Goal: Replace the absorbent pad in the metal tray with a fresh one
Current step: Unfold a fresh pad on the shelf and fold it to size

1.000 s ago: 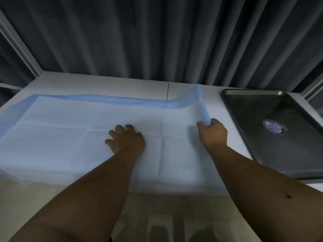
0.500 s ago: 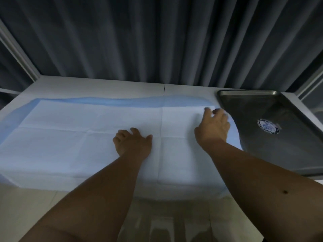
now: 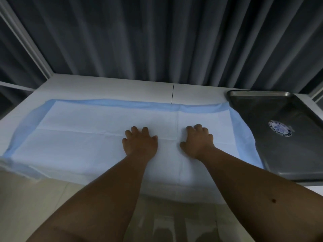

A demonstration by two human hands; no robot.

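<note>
I see both hands pressed flat, fingers spread, gripping nothing: the left hand (image 3: 140,143) and right hand (image 3: 198,141) rest side by side on the pad (image 3: 87,137). The pad lies unfolded on the white table (image 3: 108,88), its right edge touching the empty metal tray (image 3: 288,154).

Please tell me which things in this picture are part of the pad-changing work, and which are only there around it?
Part of the work:
- white absorbent pad with blue border, spread flat on the table
- rectangular metal tray, no pad inside
- left hand and right hand, palms down on the pad

Only around:
- white table
- dark grey pleated curtain
- round blue-and-white sticker in the tray
</note>
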